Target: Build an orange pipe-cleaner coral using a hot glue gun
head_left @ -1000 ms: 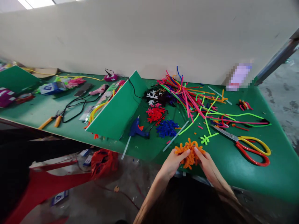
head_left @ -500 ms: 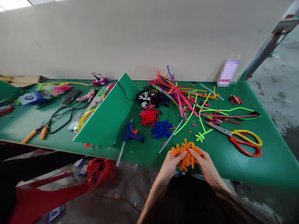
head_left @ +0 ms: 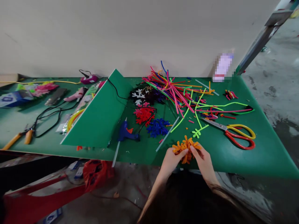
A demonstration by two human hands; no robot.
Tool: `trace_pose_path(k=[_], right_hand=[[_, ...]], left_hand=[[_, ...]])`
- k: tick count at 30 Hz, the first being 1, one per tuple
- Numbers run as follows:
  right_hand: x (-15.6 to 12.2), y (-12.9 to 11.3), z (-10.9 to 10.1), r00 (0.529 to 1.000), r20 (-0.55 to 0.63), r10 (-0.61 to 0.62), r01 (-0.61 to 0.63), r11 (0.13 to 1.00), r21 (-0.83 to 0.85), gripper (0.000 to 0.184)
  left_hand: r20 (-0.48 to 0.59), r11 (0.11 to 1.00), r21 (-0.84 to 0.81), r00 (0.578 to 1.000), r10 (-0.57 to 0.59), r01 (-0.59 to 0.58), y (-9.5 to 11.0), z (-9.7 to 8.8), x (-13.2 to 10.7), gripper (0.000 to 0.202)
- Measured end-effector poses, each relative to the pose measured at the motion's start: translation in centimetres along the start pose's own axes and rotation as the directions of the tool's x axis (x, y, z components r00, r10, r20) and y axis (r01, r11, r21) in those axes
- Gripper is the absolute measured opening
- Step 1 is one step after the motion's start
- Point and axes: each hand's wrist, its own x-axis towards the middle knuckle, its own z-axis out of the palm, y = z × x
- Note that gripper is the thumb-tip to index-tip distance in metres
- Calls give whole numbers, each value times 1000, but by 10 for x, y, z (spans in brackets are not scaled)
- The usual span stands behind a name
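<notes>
An orange cluster of looped pipe cleaners (head_left: 186, 146) is held at the table's front edge, between both hands. My left hand (head_left: 172, 158) is closed on its left side, thumb pressed on the loops. On the right side my right hand (head_left: 202, 157) pinches it with the thumb on top; the fingers beneath are partly hidden. Just beyond lie a small light-green pipe-cleaner flower (head_left: 196, 133) and a blue pipe-cleaner cluster (head_left: 157, 127). Scissors (head_left: 230, 132) with yellow and red handles rest open to the right.
A blue glue gun (head_left: 126, 132) with a glue stick lies left, beside a slanted green board (head_left: 93, 124). Behind are a red cluster (head_left: 142, 115), a dark and white pile (head_left: 142, 95) and loose pipe cleaners (head_left: 173, 87). Pliers (head_left: 22, 135) lie far left; a red bag (head_left: 97, 174) is below.
The camera view has turned slightly, so the table's contents appear shifted left. Both hands keep hold of the orange cluster, with the fingers slightly repositioned.
</notes>
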Motion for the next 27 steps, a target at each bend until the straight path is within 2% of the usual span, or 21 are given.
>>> trace_pose_path(k=[4, 6, 11, 14, 18, 23, 25, 27], right_hand=[[1, -9, -2, 988, 112, 105, -105, 994, -10, 42], [0, -10, -2, 986, 112, 120, -122, 992, 11, 42], [-6, -1, -2, 996, 26, 85, -87, 993, 86, 38], [-7, 2, -2, 996, 24, 83, -85, 993, 88, 38], [-6, -4, -6, 997, 46, 65, -66, 997, 37, 37], [-9, -7, -8, 997, 69, 26, -23, 999, -48, 42], [-11, -4, -8, 998, 63, 6, -1, 996, -86, 42], [-13, -2, -8, 999, 23, -38, 42, 985, -168, 42]], left_hand=[[24, 1000, -5, 1000, 19, -19, 4, 0, -5, 38], [37, 1000, -3, 999, 25, -25, 5, -1, -8, 39], [35, 999, 6, 998, 47, -47, 5, 3, -14, 38], [8, 999, -5, 999, 53, -53, 2, 7, -16, 42], [-16, 999, 1, 998, 52, -52, -1, 8, -16, 50], [17, 998, 56, 999, 40, -40, 1, 5, -15, 48], [58, 997, 68, 997, 41, -45, 3, 6, -17, 46], [55, 994, 79, 996, 69, -73, 6, 8, -20, 42]])
